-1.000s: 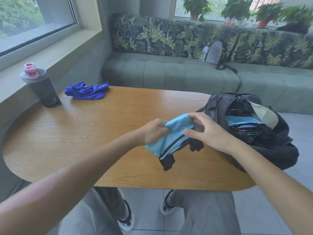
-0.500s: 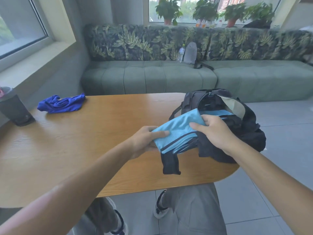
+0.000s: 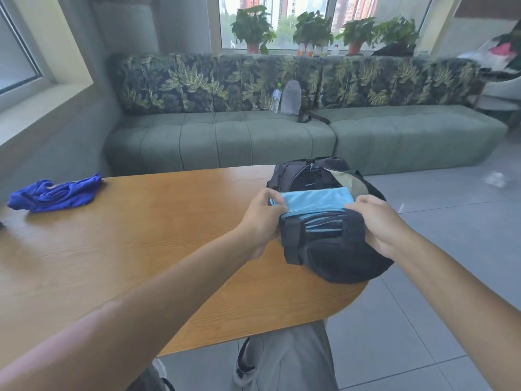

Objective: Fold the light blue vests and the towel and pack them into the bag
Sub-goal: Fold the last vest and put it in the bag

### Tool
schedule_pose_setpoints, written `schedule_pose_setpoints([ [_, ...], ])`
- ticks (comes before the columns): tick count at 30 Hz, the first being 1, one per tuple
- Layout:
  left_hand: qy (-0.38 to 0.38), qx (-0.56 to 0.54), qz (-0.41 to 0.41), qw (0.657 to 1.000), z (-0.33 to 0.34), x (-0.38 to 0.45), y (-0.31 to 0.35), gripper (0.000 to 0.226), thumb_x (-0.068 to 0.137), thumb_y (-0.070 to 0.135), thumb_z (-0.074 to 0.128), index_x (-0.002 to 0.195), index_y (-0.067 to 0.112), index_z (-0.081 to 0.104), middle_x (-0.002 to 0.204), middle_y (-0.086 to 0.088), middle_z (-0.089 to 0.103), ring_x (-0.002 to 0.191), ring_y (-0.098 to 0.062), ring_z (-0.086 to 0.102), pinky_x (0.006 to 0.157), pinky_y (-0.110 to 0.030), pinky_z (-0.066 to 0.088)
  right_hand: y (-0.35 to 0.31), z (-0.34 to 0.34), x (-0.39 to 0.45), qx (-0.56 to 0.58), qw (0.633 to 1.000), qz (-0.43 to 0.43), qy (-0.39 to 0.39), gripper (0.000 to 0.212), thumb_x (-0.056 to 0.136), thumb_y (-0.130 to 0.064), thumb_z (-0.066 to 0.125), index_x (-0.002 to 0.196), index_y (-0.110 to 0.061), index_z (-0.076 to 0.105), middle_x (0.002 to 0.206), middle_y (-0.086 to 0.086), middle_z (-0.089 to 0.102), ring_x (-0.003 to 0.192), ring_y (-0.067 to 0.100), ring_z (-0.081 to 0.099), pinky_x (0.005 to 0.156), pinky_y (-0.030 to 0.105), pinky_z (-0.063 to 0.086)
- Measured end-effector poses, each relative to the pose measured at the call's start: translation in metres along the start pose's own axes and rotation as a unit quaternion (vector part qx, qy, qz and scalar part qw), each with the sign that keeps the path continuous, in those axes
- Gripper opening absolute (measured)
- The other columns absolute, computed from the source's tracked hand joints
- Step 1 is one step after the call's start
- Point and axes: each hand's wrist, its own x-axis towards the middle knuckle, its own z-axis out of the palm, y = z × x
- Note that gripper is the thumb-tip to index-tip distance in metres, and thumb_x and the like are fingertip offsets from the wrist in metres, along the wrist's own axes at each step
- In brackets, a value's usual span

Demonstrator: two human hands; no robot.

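Vest (image 3: pixel 317 199), pinched by left hand (image 3: pixel 260 221) and right hand (image 3: pixel 377 221), may unfold entering the bag (image 3: pixel 338 258) overhanging the tabletop's right edge.

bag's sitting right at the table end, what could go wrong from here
The black bag overhangs the rounded end of the table; pushing the folded light blue vest in could tip it off. The vest's black straps hang outside and may snag. The blue towel lies unfolded, easily left out.
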Motion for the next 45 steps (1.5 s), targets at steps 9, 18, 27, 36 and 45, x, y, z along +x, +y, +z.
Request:
schedule_pose_setpoints([
  [9,0.038,0.066,-0.077,0.994,0.051,0.084,0.012,0.009,0.099,0.006,0.056,0.099,0.007,0.065,0.109,-0.013,0.067,0.098,-0.029,0.067,0.093,-0.046,0.06,-0.002,-0.019,0.105,-0.122,0.991,0.034,0.037,0.047,0.066,-0.034,0.073,0.107,-0.012,0.071,0.11,0.012,0.072,0.103,0.034,0.068,0.094,0.05,0.056],
  [18,0.053,0.088,-0.116,0.988,0.075,0.138,0.01,0.022,0.099,0.003,0.043,0.113,0.0,0.06,0.114,-0.013,0.062,0.098,-0.028,0.058,0.094,-0.037,0.052,-0.017,-0.01,0.173,-0.245,0.968,0.006,0.045,0.031,0.091,-0.017,0.059,0.12,-0.007,0.063,0.117,0.013,0.066,0.106,0.032,0.063,0.093,0.039,0.051],
  [27,-0.031,0.372,-0.022,0.928,0.072,0.146,-0.029,0.049,0.107,0.016,0.031,0.156,0.02,0.036,0.137,-0.015,0.056,0.101,-0.035,0.062,0.066,-0.033,0.05,0.004,-0.005,0.162,-0.374,0.926,-0.05,-0.002,0.035,0.099,0.008,0.04,0.127,0.013,0.061,0.134,0.029,0.058,0.119,0.041,0.056,0.082,0.028,0.043],
  [36,0.059,0.535,0.125,0.833,0.087,0.131,-0.036,0.032,0.102,0.008,0.047,0.132,0.011,0.056,0.145,-0.012,0.04,0.131,-0.034,0.039,0.106,-0.042,0.041,0.013,-0.002,0.138,-0.513,0.807,-0.291,0.017,0.04,0.106,-0.025,0.045,0.142,-0.011,0.055,0.144,0.008,0.057,0.133,0.027,0.05,0.109,0.037,0.037],
  [45,-0.046,0.682,0.126,0.719,0.069,0.115,-0.041,0.047,0.111,0.037,0.03,0.152,0.013,0.034,0.153,-0.007,0.038,0.123,-0.039,0.057,0.091,-0.047,0.05,0.054,-0.021,0.136,-0.665,0.685,-0.265,-0.136,0.074,0.09,-0.056,-0.006,0.159,-0.042,0.016,0.166,0.005,0.025,0.153,0.026,0.021,0.125,0.044,0.015],
])
